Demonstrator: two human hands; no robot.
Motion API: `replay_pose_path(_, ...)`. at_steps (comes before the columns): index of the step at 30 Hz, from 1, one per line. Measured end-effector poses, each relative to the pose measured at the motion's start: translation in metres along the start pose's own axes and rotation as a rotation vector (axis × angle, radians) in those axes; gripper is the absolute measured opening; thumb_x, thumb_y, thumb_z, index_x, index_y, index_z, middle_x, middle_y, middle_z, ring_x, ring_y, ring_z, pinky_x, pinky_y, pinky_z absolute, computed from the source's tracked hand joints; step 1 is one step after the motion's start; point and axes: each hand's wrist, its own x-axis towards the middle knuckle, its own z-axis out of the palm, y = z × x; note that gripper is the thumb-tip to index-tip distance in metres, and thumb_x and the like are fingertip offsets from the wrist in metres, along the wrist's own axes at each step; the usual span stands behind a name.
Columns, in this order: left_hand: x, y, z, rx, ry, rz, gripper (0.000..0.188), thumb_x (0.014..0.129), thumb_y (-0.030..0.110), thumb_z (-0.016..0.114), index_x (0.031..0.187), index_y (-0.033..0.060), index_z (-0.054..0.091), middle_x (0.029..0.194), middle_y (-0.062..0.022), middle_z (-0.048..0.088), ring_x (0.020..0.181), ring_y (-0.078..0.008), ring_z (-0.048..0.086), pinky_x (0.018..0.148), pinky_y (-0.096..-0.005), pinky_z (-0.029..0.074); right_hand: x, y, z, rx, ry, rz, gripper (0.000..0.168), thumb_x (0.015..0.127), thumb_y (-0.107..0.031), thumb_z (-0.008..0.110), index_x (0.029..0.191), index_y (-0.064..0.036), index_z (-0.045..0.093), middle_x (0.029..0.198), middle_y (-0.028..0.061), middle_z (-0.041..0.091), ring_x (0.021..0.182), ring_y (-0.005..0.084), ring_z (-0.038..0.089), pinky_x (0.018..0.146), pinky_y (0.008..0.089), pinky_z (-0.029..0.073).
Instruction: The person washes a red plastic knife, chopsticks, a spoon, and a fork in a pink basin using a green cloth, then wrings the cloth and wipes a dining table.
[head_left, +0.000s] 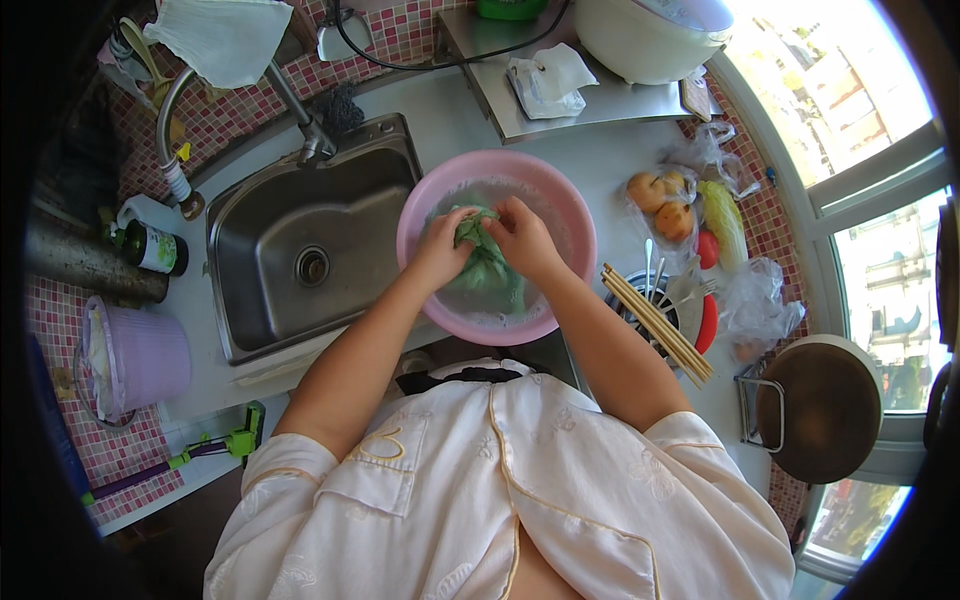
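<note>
A pink plastic basin (574, 225) of cloudy, sudsy water stands on the counter, just right of the sink. In it is a wet green cloth (487, 259), bunched at the top and trailing down into the water. My left hand (444, 244) grips the bunched part from the left. From the right, my right hand (527, 238) pinches the same cloth between thumb and fingers. Both hands are close together above the water, near the middle of the basin. The lower folds of the cloth are blurred by the water.
Left is a stainless steel sink (262, 292) with a faucet (319, 142). Chopsticks (656, 326) and forks lie across a pot at right, near bagged onions (649, 192) and a napa cabbage (724, 217). A metal shelf (525, 124) holds a rice cooker (645, 45).
</note>
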Motion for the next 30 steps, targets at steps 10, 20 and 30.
replay_pose_path(10,0.033,0.065,-0.047,-0.395,-0.044,-0.250,0.031,0.080,0.010,0.062,0.108,0.0045,0.050,0.097,-0.0045,0.057,0.086,-0.0146,0.059,0.061,-0.0280,0.053,0.002,0.035,-0.014,0.075,-0.055,-0.054,0.057,0.073,-0.014,0.068,0.121,-0.005,0.040,0.118,0.0152,0.047,0.111,0.0252,0.048,0.092,0.0341,0.039)
replay_pose_path(20,0.057,0.180,-0.094,-0.738,-0.116,-0.130,0.027,0.081,0.018,0.062,0.103,0.0062,0.052,0.097,-0.0044,0.057,0.087,-0.0157,0.058,0.067,-0.0297,0.052,0.005,0.069,0.062,0.290,-0.214,0.178,0.082,0.057,-0.039,0.079,0.123,-0.008,0.044,0.119,0.0161,0.044,0.116,0.0309,0.038,0.096,0.0410,0.032)
replay_pose_path(30,0.059,0.083,-0.082,-0.741,-0.005,-0.388,0.033,0.082,0.015,0.061,0.110,0.0064,0.046,0.102,-0.0058,0.054,0.093,-0.0179,0.056,0.071,-0.0320,0.053,-0.015,-0.001,0.002,0.931,0.031,0.470,0.037,0.076,-0.009,0.061,0.110,-0.002,0.050,0.102,0.0085,0.056,0.098,0.0188,0.052,0.083,0.0320,0.042)
